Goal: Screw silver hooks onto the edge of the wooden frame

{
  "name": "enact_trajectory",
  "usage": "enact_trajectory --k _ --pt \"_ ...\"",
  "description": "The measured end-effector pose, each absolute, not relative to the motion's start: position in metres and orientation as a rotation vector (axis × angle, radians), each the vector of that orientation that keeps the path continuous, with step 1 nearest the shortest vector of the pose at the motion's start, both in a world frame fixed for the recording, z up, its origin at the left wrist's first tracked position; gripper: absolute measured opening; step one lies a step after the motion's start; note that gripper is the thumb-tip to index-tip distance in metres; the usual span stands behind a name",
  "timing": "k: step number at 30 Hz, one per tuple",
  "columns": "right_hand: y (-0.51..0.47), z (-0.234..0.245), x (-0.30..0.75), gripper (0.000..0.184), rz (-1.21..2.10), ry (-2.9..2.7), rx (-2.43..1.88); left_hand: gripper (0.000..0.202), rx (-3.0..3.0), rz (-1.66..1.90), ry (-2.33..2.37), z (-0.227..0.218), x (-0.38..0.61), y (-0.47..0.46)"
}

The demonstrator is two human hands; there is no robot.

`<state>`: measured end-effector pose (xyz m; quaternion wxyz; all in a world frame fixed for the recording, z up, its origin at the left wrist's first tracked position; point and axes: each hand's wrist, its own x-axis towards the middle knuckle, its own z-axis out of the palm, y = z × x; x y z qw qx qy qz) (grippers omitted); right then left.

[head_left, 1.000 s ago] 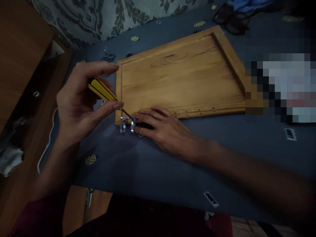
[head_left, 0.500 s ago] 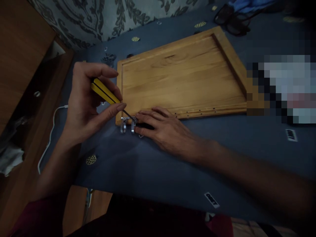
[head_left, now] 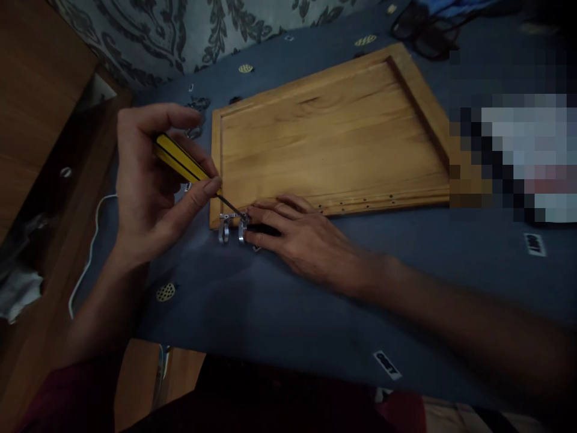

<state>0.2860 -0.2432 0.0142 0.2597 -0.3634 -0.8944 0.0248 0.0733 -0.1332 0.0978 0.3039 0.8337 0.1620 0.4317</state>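
Observation:
My left hand point(head_left: 155, 180) is closed round the yellow and black handle of a screwdriver point(head_left: 180, 159). Its thin shaft slants down to the right, the tip at a silver metal hinge point(head_left: 242, 228) with two curved loops. This hinge sits at the near left corner of a framed wooden panel point(head_left: 311, 132). My right hand point(head_left: 306, 234) rests at the panel's near edge, its thumb and index fingertips on either side of the hinge's right part. The other fingers lie on the wood. Something dark shows between thumb and index finger, too dim to name.
Small dark holes point(head_left: 366, 200) run along the panel's near edge, right of my hand. Dark glasses point(head_left: 428, 39) lie behind its far right corner. A metal piece point(head_left: 198, 105) lies behind my left hand. A white cable point(head_left: 92, 240) hangs at the left. The blue cloth point(head_left: 288, 325) covers the table.
My left hand has shifted slightly to the left, and the screwdriver handle with it. The tip stays at the hinge. My right hand has hardly moved.

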Motion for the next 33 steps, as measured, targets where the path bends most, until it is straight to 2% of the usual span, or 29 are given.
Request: enact_trajectory --k 6,16,24,33 --pt "-0.244 0.015 0.286 0.035 0.064 -2.415 -0.989 0.056 2.028 1.168 0.517 0.097 0.071 -0.133" --pt "-0.243 0.014 0.285 0.033 0.077 -2.403 -0.966 0.063 2.205 1.091 0.422 0.101 0.075 -0.15" --pt "-0.244 0.014 0.284 0.034 0.072 -2.39 -0.985 0.058 2.174 1.268 0.507 0.096 0.077 -0.154" --pt "-0.243 0.014 0.285 0.035 0.078 -2.423 -0.982 0.072 2.266 1.147 0.631 0.097 0.062 -0.127"
